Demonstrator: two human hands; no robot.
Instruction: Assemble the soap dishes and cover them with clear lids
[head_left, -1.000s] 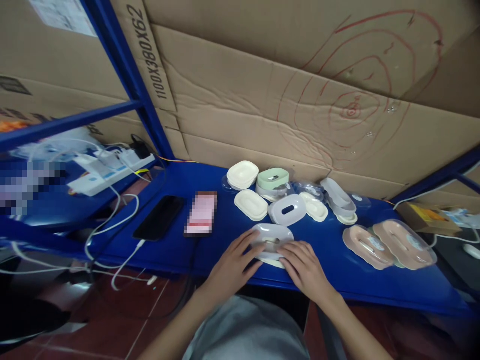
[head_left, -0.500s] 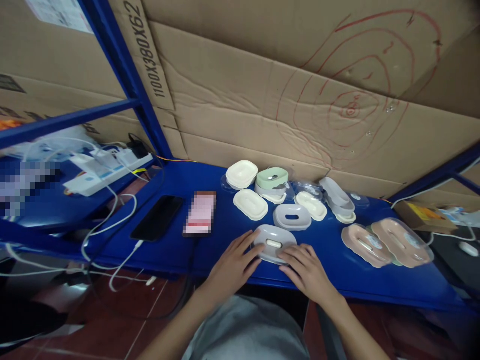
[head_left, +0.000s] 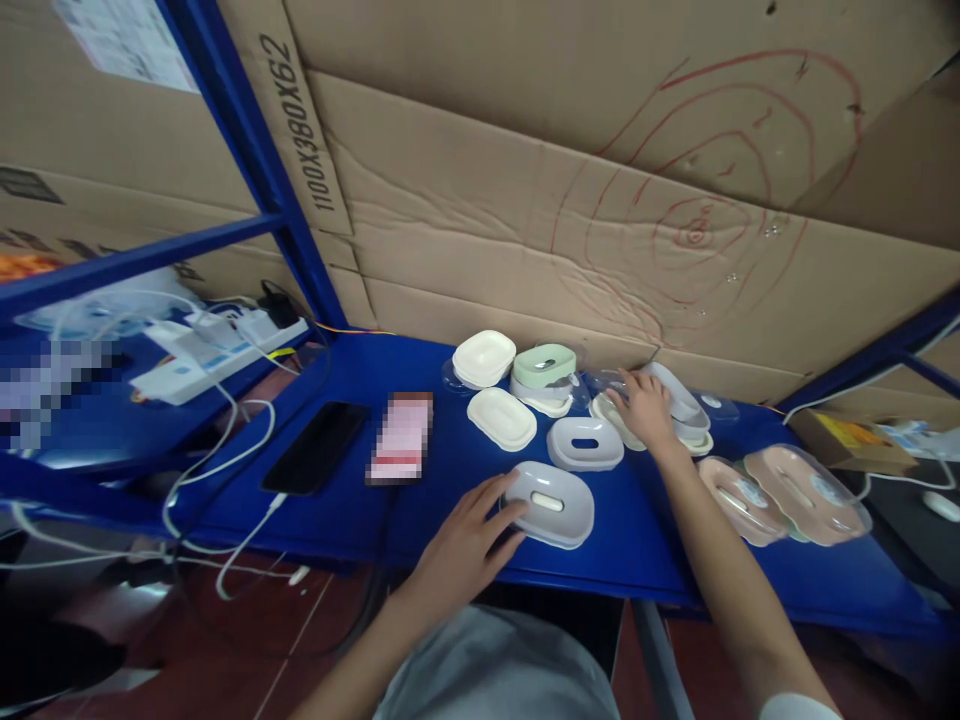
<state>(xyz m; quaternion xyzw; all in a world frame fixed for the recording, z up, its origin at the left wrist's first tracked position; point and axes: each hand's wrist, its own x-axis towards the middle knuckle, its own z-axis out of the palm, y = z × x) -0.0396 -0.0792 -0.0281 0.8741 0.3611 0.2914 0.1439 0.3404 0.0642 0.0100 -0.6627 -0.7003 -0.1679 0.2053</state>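
Frontally, head view, blue counter backed by a cardboard wall.

Item 1: grey soap dish, near the front edge, middle of the counter; slotted top with a pale oblong piece in the slot. Left hand lies with fingers stretched against its left end, not closed round it.

Item 2: right hand, reached out to the back edge, fingers spread over a cream tray and up against a stack of white trays; whether it grips anything cannot be told.

Item 3: white slotted lid, just behind the grey dish, nothing in it.

Item 4: cream lid, cream dish and green dish toward the back edge, the green one slotted on top.

Item 5: two pink dishes in clear covers, right end.

Item 6: black phone, left part, cable attached.

Change since half a second ago: both hands were on the grey dish; the right has gone to the back, while the left remains on it.
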